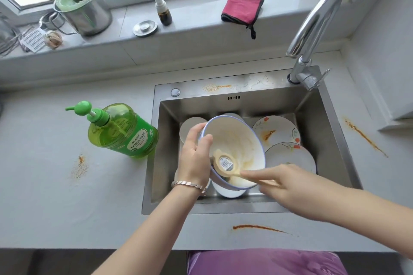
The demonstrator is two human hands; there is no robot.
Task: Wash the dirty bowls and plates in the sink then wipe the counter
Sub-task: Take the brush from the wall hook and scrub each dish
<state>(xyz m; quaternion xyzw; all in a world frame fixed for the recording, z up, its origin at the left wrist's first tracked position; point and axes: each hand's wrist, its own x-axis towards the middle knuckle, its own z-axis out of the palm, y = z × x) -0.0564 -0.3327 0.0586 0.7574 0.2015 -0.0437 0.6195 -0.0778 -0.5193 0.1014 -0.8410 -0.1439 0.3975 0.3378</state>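
Bowl (234, 140) first: white with a blue rim, smeared inside with pale yellowish residue. We held it tilted above the sink (223, 105), its mouth turned toward us. Our left hand (194, 156) gripped its left edge, thumb curled over the rim and fingers behind. Our right hand (288, 187) grasped nothing, and its forefinger stretched out to touch the residue near the bowl's lower rim. A round sticker (226, 163) sat at the bottom of the bowl. It bore a barcode, with print too small for us to read. A bracelet (190, 185) circled our left wrist.

Below the bowl another white bowl (225, 193) lay in the basin. To its right two flower-patterned plates (279, 131) overlapped, the farther one marked with an orange stain. A plain pale plate (190, 127) leaned at the left.

Just left of the sink, on the counter (55, 185), stood a green pump bottle (125, 131) of dish liquid. Its label (139, 140) carried Chinese characters that we could not make out with certainty. Orange streaks (259, 227) marked the counter in several places.

The faucet (312, 24) rose at the sink's far right corner. On the windowsill lay a folded red cloth (242, 8), a small spray bottle (163, 10), a metal sink stopper (145, 28) and a steel canister (87, 13).
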